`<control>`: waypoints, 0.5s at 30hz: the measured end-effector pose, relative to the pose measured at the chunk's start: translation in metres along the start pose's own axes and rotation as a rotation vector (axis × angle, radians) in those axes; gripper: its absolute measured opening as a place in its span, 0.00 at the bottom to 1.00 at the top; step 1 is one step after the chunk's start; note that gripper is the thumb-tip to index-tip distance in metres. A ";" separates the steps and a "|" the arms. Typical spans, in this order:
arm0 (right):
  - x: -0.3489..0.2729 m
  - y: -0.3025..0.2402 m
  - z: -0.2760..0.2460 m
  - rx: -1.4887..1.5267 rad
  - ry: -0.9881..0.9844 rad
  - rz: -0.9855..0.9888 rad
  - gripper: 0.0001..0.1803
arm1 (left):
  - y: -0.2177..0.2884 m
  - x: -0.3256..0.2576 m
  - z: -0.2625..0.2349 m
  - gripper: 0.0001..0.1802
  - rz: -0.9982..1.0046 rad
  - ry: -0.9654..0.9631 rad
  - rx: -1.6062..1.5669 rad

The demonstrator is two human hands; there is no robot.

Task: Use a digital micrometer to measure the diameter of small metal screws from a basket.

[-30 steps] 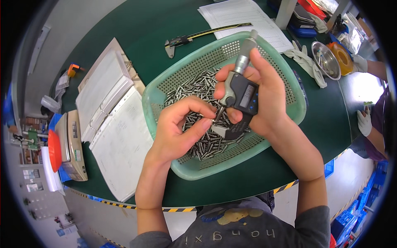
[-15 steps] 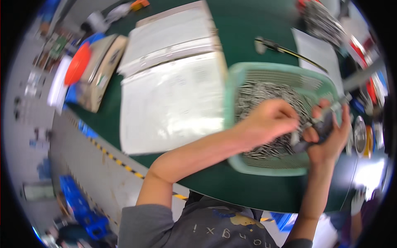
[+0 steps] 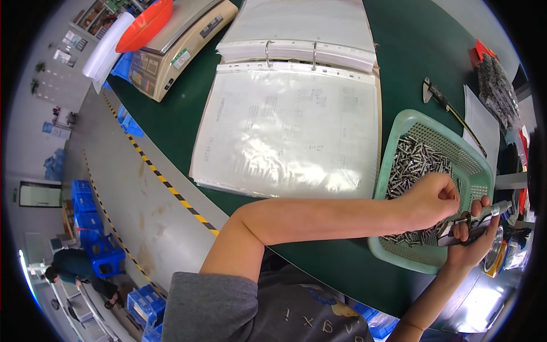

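My left hand (image 3: 434,198) reaches across the green plastic basket (image 3: 395,132), fingers pinched together at the jaws of a digital micrometer (image 3: 477,221). The small metal pin it pinches is almost hidden by the fingers. My right hand (image 3: 470,246) grips the micrometer's body from below, at the basket's right edge. Several loose metal pins (image 3: 415,162) lie heaped in the basket under both hands.
An open ring binder (image 3: 290,114) with plastic sleeves fills the green table's (image 3: 188,114) middle. A weighing scale (image 3: 171,45) with an orange dish (image 3: 145,23) stands far left. A caliper (image 3: 437,96) and paper (image 3: 477,126) lie beyond the basket. Blue crates (image 3: 94,251) and a person (image 3: 71,268) are on the floor.
The view has swung left, so the basket and both hands now sit at the right edge. The hands keep the same hold at the micrometer's jaws.
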State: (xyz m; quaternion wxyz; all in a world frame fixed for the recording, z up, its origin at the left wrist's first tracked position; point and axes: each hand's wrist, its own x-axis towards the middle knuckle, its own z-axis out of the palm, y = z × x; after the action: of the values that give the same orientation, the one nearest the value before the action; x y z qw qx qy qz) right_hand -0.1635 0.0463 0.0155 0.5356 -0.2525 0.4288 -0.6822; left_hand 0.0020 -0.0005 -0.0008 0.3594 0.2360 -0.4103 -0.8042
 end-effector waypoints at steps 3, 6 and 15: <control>-0.001 0.000 0.004 -0.013 0.013 -0.025 0.22 | -0.004 0.004 -0.003 0.04 0.059 0.077 0.014; 0.000 -0.002 0.001 0.017 -0.071 -0.029 0.22 | -0.001 0.003 -0.003 0.04 0.098 0.098 0.056; 0.000 -0.003 -0.002 0.008 0.047 0.017 0.21 | -0.001 0.001 -0.001 0.04 0.061 0.047 0.052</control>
State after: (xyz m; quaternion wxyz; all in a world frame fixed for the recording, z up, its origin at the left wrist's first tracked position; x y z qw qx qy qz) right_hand -0.1671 0.0470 0.0171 0.5324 -0.2306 0.4408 -0.6849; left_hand 0.0020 -0.0019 -0.0021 0.3869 0.2514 -0.4298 -0.7762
